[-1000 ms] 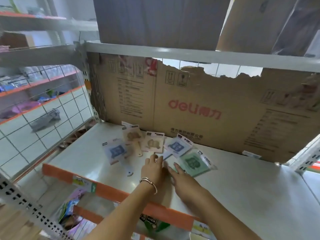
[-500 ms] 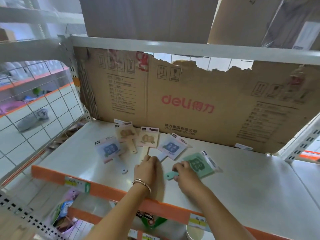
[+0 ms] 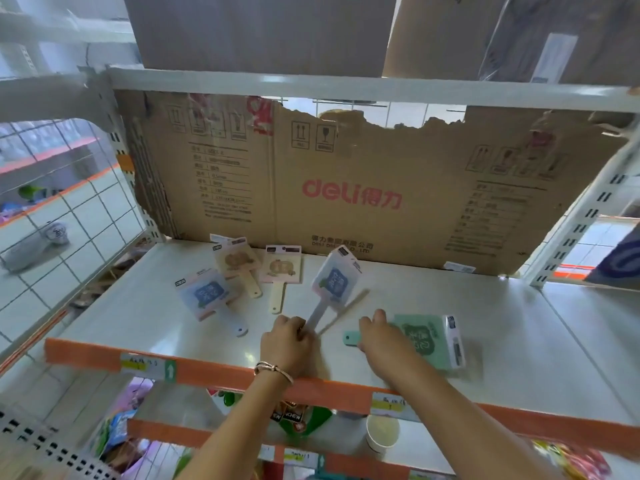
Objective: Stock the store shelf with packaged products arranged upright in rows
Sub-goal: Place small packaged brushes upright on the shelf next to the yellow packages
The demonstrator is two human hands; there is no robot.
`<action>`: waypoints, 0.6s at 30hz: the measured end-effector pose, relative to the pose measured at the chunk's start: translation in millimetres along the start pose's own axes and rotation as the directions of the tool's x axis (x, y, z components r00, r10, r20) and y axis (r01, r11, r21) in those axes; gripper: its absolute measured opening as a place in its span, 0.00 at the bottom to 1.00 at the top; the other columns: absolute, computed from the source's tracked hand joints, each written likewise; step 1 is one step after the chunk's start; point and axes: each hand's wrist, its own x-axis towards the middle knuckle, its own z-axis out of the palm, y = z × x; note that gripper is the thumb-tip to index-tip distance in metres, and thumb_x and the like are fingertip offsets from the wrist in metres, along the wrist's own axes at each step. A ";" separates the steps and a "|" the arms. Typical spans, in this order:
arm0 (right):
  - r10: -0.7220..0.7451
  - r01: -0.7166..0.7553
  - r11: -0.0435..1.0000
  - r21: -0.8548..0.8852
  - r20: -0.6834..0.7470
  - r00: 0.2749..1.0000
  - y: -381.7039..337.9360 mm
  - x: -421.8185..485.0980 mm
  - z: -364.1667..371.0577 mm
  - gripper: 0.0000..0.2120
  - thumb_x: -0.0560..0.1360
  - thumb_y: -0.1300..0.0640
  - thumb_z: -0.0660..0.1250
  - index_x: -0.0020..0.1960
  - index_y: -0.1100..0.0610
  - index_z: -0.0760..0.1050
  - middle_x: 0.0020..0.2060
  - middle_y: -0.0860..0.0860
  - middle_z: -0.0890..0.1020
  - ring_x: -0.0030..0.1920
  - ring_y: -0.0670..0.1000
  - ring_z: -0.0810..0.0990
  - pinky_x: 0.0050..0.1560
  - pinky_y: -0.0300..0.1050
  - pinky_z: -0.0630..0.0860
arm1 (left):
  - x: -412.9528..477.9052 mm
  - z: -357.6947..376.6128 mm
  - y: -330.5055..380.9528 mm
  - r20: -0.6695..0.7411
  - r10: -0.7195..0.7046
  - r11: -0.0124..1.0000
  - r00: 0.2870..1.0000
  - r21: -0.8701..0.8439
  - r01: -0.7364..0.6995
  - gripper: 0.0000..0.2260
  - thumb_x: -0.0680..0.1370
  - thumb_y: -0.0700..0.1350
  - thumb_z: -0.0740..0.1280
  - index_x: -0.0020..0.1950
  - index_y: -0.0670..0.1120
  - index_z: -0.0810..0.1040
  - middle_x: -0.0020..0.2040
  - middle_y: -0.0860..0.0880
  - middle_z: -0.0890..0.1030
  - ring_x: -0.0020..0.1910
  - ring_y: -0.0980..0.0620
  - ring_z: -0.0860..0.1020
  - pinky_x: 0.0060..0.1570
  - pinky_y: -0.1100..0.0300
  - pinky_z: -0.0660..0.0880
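Observation:
Several packaged paddle-shaped products lie on the white shelf [image 3: 450, 327]. My left hand [image 3: 287, 344] grips the handle of a blue-and-pink pack [image 3: 334, 278], which is tilted up off the shelf. My right hand [image 3: 377, 336] holds the handle end of a green pack [image 3: 429, 341] lying flat at the right. Another blue pack [image 3: 206, 294] lies flat at the left. Two beige packs [image 3: 237, 261] [image 3: 281, 270] lie near the back cardboard.
A torn brown cardboard sheet [image 3: 346, 188] printed "deli" lines the shelf's back. The front edge is an orange strip [image 3: 214, 370] with price labels. A wire grid panel [image 3: 69, 237] closes the left side. Snacks and a paper cup [image 3: 382, 433] sit on the shelf below.
My left hand has taken the blue-and-pink pack's handle and raised it off the shelf. My right hand has drawn the green pack to the right.

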 end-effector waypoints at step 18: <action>0.337 0.085 0.766 0.637 -0.510 0.791 114.7 -93.8 -58.7 0.09 0.76 0.64 0.64 0.54 0.61 0.78 0.47 0.52 0.78 0.47 0.52 0.77 0.48 0.41 0.75 | -55.4 13.3 118.2 -0.043 0.089 0.629 0.995 -0.772 -0.090 0.10 0.77 0.41 0.65 0.36 0.47 0.78 0.36 0.41 0.76 0.35 0.50 0.70 0.39 0.58 0.68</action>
